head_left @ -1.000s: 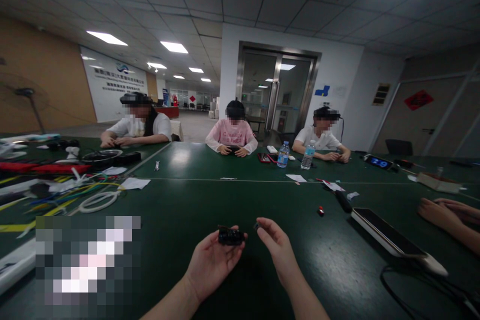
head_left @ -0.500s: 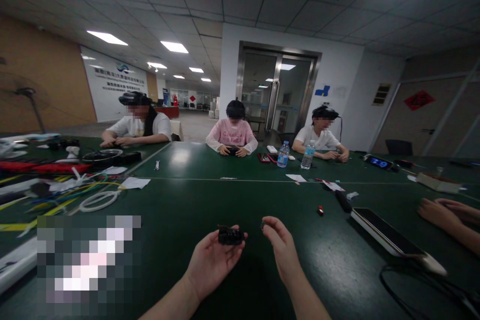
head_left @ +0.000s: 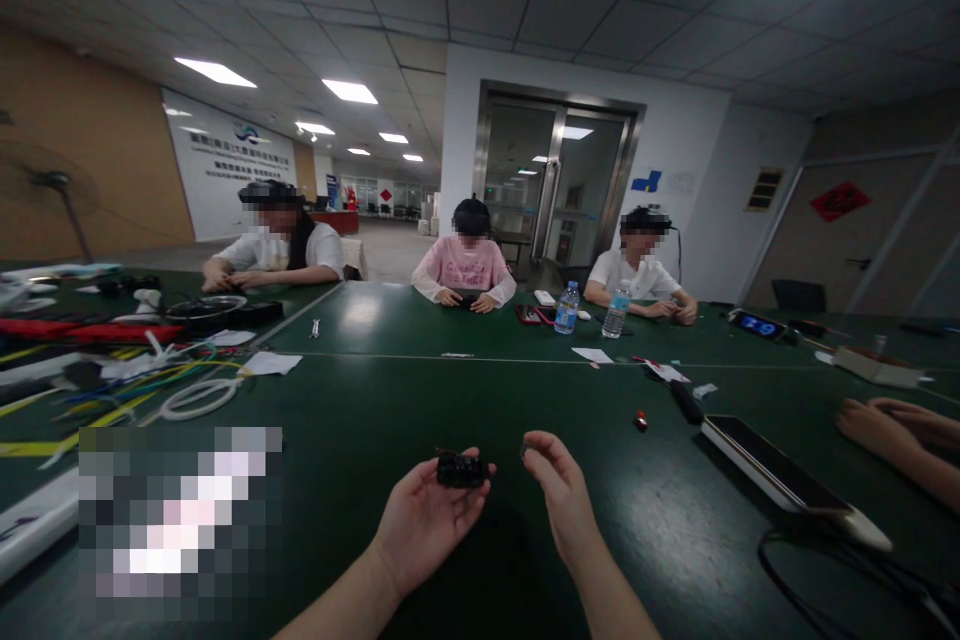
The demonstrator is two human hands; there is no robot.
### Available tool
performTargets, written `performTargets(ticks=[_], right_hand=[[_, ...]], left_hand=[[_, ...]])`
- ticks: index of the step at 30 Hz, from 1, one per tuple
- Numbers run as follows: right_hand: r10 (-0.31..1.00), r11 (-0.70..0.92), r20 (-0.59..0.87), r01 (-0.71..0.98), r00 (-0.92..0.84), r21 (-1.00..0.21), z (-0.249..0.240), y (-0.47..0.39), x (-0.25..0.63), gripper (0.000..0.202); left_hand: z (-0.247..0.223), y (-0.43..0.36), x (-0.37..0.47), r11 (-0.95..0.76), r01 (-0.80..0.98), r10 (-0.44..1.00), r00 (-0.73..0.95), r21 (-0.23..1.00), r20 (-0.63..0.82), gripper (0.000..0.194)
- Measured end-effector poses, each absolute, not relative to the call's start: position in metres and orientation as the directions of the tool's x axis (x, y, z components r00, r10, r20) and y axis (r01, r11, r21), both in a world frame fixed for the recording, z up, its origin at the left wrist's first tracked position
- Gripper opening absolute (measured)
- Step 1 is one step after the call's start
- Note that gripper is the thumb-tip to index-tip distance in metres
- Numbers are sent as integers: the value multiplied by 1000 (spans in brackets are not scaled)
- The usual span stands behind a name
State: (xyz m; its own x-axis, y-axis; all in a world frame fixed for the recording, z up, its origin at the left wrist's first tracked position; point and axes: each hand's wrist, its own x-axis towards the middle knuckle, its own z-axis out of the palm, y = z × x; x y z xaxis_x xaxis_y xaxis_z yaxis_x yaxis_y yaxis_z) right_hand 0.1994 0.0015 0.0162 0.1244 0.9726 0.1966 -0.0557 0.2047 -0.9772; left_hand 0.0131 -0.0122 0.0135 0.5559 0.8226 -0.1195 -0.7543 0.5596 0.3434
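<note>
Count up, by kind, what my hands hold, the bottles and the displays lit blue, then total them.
Black part in left hand: 1
Small piece in right hand: 1
Bottles: 2
Blue-lit display: 1
Total: 5

One head-worn camera looks forward and down, from close above the dark green flat-topped bench [head_left: 360,430].

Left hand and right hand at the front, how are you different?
The left hand is palm up, while the right hand pinches with its fingertips. The left hand holds a chunky black object; the right hand has just a tiny dark piece. Both are bare, over the green table.
</note>
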Motion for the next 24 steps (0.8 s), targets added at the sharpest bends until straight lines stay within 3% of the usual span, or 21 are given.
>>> performTargets(ticks=[8,16,24], right_hand=[[979,186,181,-38,94,-982,19,0,197,29],[981,195,195,6,11,-981,21,-1,192,30],[971,228,217,118,-98,-966,15,-2,183,31]], left_hand=[[15,-13,14,552,-755,831,534,354,-157,35],[13,-11,15,531,-759,845,506,376,-173,47],[13,-13,16,535,-748,843,503,392,-191,34]])
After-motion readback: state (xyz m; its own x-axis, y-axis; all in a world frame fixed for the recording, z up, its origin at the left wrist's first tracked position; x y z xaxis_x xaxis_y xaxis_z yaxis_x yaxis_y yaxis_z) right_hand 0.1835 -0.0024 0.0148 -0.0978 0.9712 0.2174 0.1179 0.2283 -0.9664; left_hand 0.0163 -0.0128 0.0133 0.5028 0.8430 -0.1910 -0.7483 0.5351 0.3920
